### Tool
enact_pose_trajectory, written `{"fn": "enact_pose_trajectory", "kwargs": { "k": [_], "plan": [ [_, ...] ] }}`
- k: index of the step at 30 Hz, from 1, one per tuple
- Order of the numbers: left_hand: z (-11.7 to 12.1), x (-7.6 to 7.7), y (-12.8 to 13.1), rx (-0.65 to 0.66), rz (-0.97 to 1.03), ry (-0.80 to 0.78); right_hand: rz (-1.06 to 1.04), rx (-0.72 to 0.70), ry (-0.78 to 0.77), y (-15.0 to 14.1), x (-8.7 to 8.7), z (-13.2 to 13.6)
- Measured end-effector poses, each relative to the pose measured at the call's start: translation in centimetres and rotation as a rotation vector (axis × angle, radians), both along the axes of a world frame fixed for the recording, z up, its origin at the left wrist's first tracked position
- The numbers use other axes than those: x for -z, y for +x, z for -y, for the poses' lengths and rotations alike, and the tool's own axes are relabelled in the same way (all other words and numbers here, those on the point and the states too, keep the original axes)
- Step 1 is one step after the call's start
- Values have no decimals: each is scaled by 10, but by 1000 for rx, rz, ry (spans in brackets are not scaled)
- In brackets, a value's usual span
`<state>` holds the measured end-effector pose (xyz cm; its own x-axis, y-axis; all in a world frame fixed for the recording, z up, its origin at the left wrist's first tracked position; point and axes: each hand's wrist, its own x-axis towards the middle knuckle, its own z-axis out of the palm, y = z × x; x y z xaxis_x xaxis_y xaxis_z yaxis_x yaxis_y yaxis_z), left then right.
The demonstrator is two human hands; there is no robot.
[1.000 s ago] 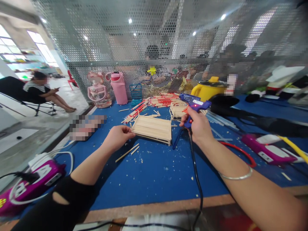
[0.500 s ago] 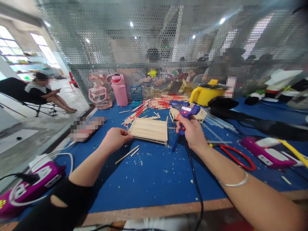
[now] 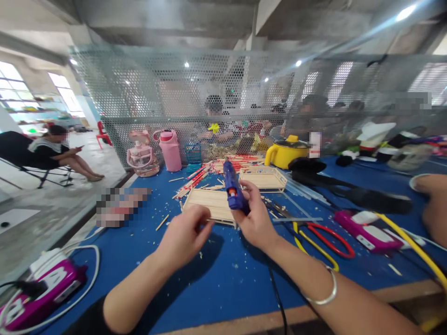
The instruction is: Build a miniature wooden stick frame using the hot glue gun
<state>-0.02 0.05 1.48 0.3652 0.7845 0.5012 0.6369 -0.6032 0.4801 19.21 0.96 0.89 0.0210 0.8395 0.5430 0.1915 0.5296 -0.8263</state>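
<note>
My right hand (image 3: 256,218) is wrapped round a blue hot glue gun (image 3: 234,188), its body tilted upward over the near tray's right side. My left hand (image 3: 185,237) hovers in front of that tray, thumb and fingers curled together; anything between them cannot be made out. The small tray of pale wooden sticks (image 3: 200,197) lies flat on the blue tabletop, its front edge partly covered by both hands. Behind and to the right sits a second stick-built tray (image 3: 265,179). A short loose stick (image 3: 162,222) lies left of my left hand.
Red-tipped sticks (image 3: 240,162) are heaped at the back beside a yellow pot (image 3: 288,151). Pliers with red and yellow handles (image 3: 331,239) lie at right. Purple power strips (image 3: 366,232) flank the work area. A mesh screen (image 3: 174,88) closes off the back; another person's arm (image 3: 435,204) shows at far right.
My left hand has left the tray's left corner and moved toward its front. My right hand has brought the glue gun left over the tray and turned it. The view has tilted up.
</note>
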Motion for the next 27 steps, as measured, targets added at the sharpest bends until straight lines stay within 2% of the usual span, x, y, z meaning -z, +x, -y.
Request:
{"fn": "enact_pose_trajectory", "kwargs": {
  "k": [2, 5, 11, 18, 23, 27],
  "plan": [
    [0, 10, 7, 95, -131, -51, -160, 73, -135, 2, -2, -6],
    [-4, 18, 10, 52, -237, -127, -328, 131, -308, 11, -2, -19],
    [-10, 18, 9, -67, -353, -232, -522, -14, -477, 20, 1, -34],
    [-8, 21, 14, -79, -418, -239, -613, -131, -499, 13, 4, -40],
    [-6, 15, 12, -88, -397, -229, -572, -100, -482, 14, 4, -36],
    [-5, 13, 11, 11, -333, -207, -566, -76, -498, 20, 2, -32]
  ]
}}
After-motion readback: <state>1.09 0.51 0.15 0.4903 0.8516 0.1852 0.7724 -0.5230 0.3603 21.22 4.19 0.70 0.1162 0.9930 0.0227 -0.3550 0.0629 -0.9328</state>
